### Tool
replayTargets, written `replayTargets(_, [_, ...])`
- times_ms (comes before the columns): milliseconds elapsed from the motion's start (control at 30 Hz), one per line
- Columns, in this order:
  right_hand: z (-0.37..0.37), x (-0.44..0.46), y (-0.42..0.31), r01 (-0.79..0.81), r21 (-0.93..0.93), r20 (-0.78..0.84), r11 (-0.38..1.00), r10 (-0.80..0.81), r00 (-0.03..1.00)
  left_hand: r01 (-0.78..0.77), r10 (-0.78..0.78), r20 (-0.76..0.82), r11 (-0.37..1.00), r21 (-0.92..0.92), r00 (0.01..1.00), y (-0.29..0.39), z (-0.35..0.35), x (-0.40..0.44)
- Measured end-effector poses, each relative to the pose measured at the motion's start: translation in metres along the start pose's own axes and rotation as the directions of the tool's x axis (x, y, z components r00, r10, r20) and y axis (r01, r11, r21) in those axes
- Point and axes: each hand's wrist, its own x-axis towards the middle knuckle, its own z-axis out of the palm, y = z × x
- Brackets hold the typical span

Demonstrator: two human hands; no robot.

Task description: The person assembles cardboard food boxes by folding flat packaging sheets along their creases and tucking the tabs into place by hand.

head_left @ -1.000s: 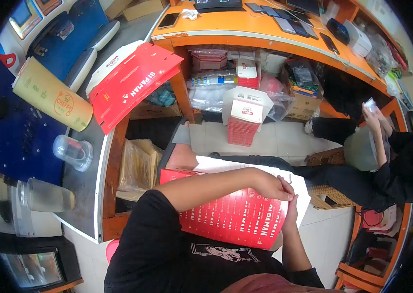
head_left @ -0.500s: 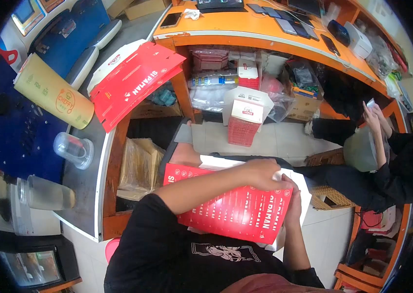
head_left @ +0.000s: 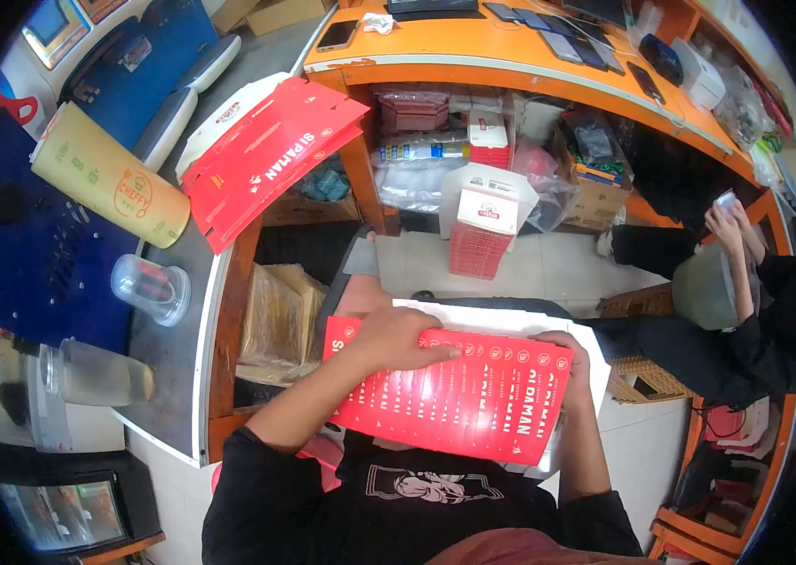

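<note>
A fanned stack of flat red cartons [head_left: 454, 400] with white lettering lies across the person's lap. My left hand [head_left: 400, 341] is over the stack's upper left edge, one finger or thumb along the red face and the others partly hidden. At the upper right corner, my right hand [head_left: 567, 363] grips the cartons, its fingers bent over the edge. White carton flaps [head_left: 595, 353] stick out behind the red panels.
More red cartons [head_left: 275, 155] lie on the grey counter [head_left: 172, 377] beside a yellow cup [head_left: 111, 179] and a clear plastic cup [head_left: 148, 290]. Beyond my lap, a tall carton stack [head_left: 482, 235] stands on the floor. A co-worker's hands [head_left: 732, 226] are at the right.
My left hand has moved left from near my right hand to the stack's upper left part. The cartons lie more level, and my right hand remains at their right side.
</note>
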Motion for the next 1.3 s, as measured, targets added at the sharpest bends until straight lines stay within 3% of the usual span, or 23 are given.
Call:
replayTargets(67, [0.0,-0.001,0.01,0.064,-0.035,0.019,0.997,-0.063,0.998,0.01,-0.01,0.02,1.0,0.019,1.0,-0.001,0.001,0.0])
replayTargets(167, [0.007,-0.01,0.017,-0.147,0.296,-0.153,0.944,0.199,0.968,0.043,-0.043,0.013,0.999,0.023,0.999,-0.002,0.007,0.002])
replayTargets(233, [0.017,-0.016,0.021,0.0,0.11,-0.248,0.994,0.027,0.968,0.059,-0.058,-0.004,0.998,0.027,0.998,-0.001,0.01,0.002])
replayTargets(300, [0.017,-0.028,0.035,0.044,0.026,-0.297,0.999,-0.034,0.954,0.062,-0.061,-0.018,0.998,0.03,0.998,0.003,0.013,0.0])
replayTargets(467, [0.006,-0.043,0.06,-0.053,0.112,-0.341,0.992,0.088,0.936,0.026,-0.024,-0.031,0.998,0.055,0.999,0.005,0.018,-0.007])
replayTargets(667, [0.007,-0.041,0.041,-0.076,0.302,-0.256,0.95,0.157,0.954,0.064,-0.065,0.027,0.996,0.057,0.998,0.007,0.011,-0.009])
replayTargets(767, [0.006,-0.033,0.022,-0.025,0.13,-0.204,0.991,0.051,0.978,-0.056,0.052,-0.184,0.998,-0.013,0.982,-0.009,0.022,-0.01])
replayTargets(833, [0.005,-0.026,0.005,0.056,-0.089,-0.152,0.994,-0.069,0.986,-0.164,0.118,-0.331,0.979,-0.117,0.936,-0.015,0.01,-0.013])
replayTargets(867, [0.005,-0.024,0.002,0.081,-0.105,-0.166,0.991,-0.097,0.981,-0.222,0.141,-0.403,0.961,-0.163,0.904,-0.021,0.003,-0.015])
replayTargets(967, [-0.007,-0.017,-0.003,0.104,-0.318,-0.116,0.942,-0.148,0.982,-0.165,0.068,-0.54,0.977,-0.133,0.839,-0.052,-0.011,-0.024])
replayTargets(1067, [-0.011,-0.015,-0.016,0.04,-0.312,-0.038,0.949,-0.055,0.998,-0.265,0.131,-0.566,0.951,-0.162,0.814,-0.067,-0.022,-0.038])
replayTargets(1167, [-0.018,-0.009,-0.019,0.072,-0.391,0.014,0.918,-0.072,0.997,-0.134,0.055,-0.71,0.989,-0.056,0.702,-0.067,-0.041,-0.048])
replayTargets(1233, [-0.019,-0.007,-0.02,0.079,-0.463,0.035,0.883,-0.071,0.997,-0.117,0.203,-0.849,0.979,0.167,0.488,-0.055,-0.075,-0.05])
replayTargets(1300, [-0.017,-0.006,-0.02,0.051,-0.51,0.042,0.859,-0.034,0.999,-0.06,0.263,-0.918,0.965,0.257,0.297,-0.051,-0.11,-0.047])
